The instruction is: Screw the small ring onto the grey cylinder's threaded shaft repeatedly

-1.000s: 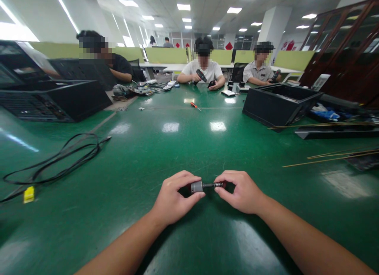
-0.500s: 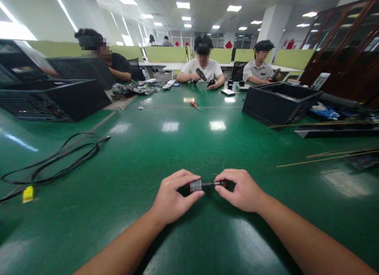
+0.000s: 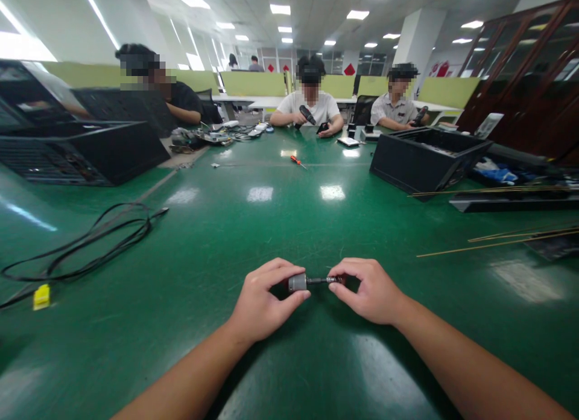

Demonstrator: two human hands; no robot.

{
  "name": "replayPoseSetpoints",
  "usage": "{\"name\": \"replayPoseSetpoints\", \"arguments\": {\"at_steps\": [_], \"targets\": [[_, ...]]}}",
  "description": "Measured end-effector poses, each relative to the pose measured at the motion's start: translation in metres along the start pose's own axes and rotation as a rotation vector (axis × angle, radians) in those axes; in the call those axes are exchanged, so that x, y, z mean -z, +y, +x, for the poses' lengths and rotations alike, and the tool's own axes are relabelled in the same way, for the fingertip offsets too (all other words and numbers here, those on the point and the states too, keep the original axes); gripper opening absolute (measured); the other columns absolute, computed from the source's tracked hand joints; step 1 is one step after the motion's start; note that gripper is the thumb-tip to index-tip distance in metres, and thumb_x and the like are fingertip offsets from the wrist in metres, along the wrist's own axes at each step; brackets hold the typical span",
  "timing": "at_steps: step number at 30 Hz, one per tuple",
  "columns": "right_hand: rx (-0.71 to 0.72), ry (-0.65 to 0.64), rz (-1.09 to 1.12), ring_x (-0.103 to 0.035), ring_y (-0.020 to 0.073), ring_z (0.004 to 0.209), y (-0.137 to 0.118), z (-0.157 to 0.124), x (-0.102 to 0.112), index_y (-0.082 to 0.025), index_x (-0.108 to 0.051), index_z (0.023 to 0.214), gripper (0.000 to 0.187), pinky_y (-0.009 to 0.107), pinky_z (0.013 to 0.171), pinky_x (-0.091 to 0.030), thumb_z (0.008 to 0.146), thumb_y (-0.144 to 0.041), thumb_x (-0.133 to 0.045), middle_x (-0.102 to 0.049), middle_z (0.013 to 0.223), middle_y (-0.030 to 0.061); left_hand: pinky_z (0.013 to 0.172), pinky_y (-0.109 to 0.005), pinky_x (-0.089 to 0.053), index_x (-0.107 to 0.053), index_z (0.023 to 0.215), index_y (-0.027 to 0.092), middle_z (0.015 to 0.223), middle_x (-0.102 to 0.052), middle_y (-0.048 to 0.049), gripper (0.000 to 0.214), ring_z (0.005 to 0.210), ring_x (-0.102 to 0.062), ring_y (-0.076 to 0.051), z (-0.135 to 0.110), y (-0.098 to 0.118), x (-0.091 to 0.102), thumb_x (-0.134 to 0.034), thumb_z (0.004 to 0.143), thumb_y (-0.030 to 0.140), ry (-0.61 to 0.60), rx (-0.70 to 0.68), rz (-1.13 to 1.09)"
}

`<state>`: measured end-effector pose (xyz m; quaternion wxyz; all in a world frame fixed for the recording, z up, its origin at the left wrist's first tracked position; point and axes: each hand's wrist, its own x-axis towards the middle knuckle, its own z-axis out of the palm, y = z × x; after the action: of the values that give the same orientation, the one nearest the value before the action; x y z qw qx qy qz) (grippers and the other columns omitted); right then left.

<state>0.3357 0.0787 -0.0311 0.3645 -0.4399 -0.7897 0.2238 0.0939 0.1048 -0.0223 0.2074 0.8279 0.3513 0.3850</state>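
Between thumb and fingers, my left hand [image 3: 262, 299] grips a small grey metal cylinder [image 3: 297, 282], a motor-like part whose exact kind I cannot tell. A thin dark shaft [image 3: 318, 280] runs from the cylinder toward the right. My right hand [image 3: 373, 292] pinches the shaft's far end, where a silver and dark reddish tip shows between the fingertips. The piece lies level, low over the green tabletop [image 3: 289, 227]. Both hands are closed in a pinch, and the fingers partly hide the two ends.
Black cables [image 3: 104, 239] with a yellow tag [image 3: 41, 297] lie left. An orange screwdriver [image 3: 297, 161] is farther ahead. Black computer cases stand left [image 3: 81, 154] and right [image 3: 420, 160], with thin yellowish rods [image 3: 493, 245] nearby. Three people sit across the table, one holding a power drill [image 3: 307, 114].
The grey cylinder and my left hand have shifted very slightly left, showing a little more of the shaft. My right hand stays almost still.
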Motion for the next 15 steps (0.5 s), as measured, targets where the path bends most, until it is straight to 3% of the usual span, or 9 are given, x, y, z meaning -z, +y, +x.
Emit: {"name": "replayPoseSetpoints", "arguments": {"at_steps": [15], "targets": [[0.015,0.004,-0.006,-0.067,0.0175,0.073,0.0009,-0.0002,0.0017,-0.020,-0.072,0.092,0.010,0.029,0.073,-0.051,0.085,-0.016,-0.066,-0.072,0.081,0.0027,0.075,-0.029,-0.054,-0.076,0.102,0.021,0.093,-0.073,-0.0050,0.025,0.082,-0.068,-0.018,-0.0006,-0.0031,-0.0001,-0.079,0.078,0.025,-0.006,-0.008,-0.011]]}}
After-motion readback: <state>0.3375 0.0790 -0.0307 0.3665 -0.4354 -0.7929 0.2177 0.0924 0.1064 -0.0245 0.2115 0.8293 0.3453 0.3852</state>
